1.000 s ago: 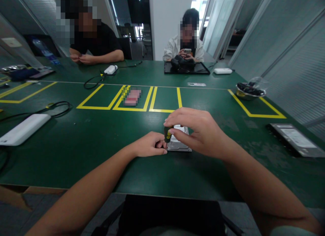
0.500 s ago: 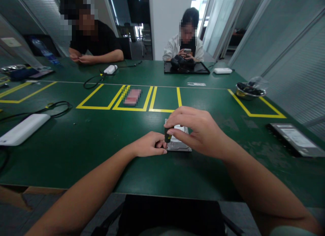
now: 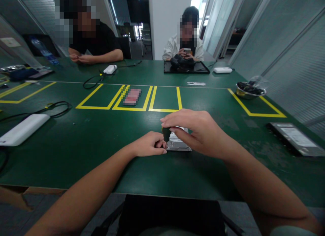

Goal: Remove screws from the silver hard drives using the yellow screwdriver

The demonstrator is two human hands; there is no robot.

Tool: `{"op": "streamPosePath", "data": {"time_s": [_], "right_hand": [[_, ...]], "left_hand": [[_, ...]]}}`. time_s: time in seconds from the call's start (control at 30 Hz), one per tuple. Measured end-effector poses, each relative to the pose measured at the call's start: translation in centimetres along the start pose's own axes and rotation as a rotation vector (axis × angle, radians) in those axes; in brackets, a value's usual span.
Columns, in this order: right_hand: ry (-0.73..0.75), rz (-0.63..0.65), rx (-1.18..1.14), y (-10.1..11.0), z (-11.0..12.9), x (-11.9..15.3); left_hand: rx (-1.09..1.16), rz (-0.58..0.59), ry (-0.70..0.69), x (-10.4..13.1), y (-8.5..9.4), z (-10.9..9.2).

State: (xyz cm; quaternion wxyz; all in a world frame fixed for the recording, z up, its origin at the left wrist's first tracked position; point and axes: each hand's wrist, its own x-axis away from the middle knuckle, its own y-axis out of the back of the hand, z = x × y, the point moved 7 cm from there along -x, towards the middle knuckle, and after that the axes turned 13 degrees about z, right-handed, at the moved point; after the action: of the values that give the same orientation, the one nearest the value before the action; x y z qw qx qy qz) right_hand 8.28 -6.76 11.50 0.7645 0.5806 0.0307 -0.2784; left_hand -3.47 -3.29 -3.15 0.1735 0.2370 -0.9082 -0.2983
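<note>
On the green table in front of me lies a silver hard drive (image 3: 179, 146) with a white label, partly covered by my hands. My right hand (image 3: 195, 129) grips a screwdriver (image 3: 166, 133) by its dark handle between thumb and fingers. The screwdriver stands nearly upright, its thin shaft pointing down at the drive's near left corner. Curled against the drive's left edge, my left hand (image 3: 152, 144) holds it, with the thumb by that corner. The exact contact of the screwdriver's tip is too small to make out.
A second drive (image 3: 296, 137) lies to the right, below a bowl (image 3: 250, 90) of dark items. A white power bank (image 3: 25, 129) with a cable is at left. Yellow tape marks rectangles, one around a pink object (image 3: 132, 97). Two people sit opposite, near a black tray (image 3: 186, 71).
The fingers of my right hand have shifted on the screwdriver handle, whose top now leans slightly left. My left hand and the hard drive keep their places.
</note>
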Motion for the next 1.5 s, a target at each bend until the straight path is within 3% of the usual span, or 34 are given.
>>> {"op": "streamPosePath", "data": {"time_s": [1.0,1.5], "right_hand": [[0.046,-0.015,-0.01,-0.13,0.38,-0.29],[-0.006,0.005,0.011,-0.22,0.26,-0.35]], "left_hand": [[-0.021,0.002,0.023,0.0,-0.12,0.34],[0.008,0.008,-0.006,-0.06,-0.34,0.46]]}}
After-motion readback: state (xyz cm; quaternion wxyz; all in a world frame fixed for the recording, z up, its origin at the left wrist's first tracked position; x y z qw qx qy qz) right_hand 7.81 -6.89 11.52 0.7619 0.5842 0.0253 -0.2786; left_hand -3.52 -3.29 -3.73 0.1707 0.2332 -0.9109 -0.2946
